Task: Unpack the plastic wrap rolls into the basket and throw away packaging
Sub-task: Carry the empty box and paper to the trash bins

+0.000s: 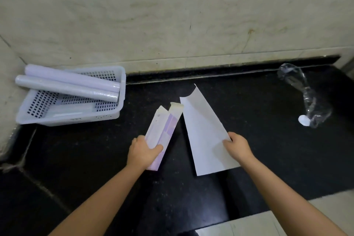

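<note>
**Empty box in one hand, flat sheet in the other**

Left hand [144, 151] clamps the opened box [164, 132] at centre; right hand [238, 147] pinches a white sheet [204, 132]. Upper left — two wrap rolls [67, 86] lie across the basket [76, 119]. Crumpled clear film [306, 97] sits far right.

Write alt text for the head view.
Over a black counter, the left hand grips an open box and the right hand a white sheet. Rolls lie across a basket at left; clear wrapper lies at right.
</note>
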Available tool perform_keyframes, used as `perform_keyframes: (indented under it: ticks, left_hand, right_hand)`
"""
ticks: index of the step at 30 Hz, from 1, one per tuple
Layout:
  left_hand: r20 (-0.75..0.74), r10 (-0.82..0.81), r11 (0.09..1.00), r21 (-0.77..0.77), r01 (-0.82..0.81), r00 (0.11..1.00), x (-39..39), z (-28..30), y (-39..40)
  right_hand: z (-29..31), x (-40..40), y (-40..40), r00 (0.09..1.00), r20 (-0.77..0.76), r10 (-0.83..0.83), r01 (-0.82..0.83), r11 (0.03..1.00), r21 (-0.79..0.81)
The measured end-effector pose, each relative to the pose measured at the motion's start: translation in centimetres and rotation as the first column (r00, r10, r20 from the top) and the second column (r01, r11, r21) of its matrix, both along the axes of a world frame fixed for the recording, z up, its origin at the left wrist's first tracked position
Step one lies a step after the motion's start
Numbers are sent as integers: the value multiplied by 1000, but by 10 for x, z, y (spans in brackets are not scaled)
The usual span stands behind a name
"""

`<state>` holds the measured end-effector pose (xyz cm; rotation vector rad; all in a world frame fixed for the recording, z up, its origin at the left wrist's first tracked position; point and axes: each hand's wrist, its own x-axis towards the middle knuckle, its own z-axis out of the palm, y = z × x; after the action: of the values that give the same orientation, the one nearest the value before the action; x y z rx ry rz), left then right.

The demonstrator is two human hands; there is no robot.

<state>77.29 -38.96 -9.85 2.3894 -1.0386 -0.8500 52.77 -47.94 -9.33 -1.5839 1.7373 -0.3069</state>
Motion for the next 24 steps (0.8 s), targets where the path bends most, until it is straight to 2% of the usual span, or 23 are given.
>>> perform_keyframes:
  ticks: [4,11,19,22,24]
  left_hand:
    - [-92,-60,997,-51,56,994,-33,6,-22]
    - [-83,-216,976,-14,216,973,-117,12,-51]
    - [-83,-159,986,-58,155,984,-240,15,-112]
    - [-84,-148,988,-51,144,985,-273,10,-130]
    - [-74,-138,990,-40,135,988,-286,6,-135]
  right_hand:
    - [7,-40,9,998,11,-65,65,998,-15]
    - [16,-139,-3,994,11,-110,110,994,-6]
    - [21,-251,-78,990,-91,-111,92,976,-197]
    - [12,-275,-109,971,-63,-231,211,950,-230]
    - [7,-283,-128,951,-25,-308,298,936,-189]
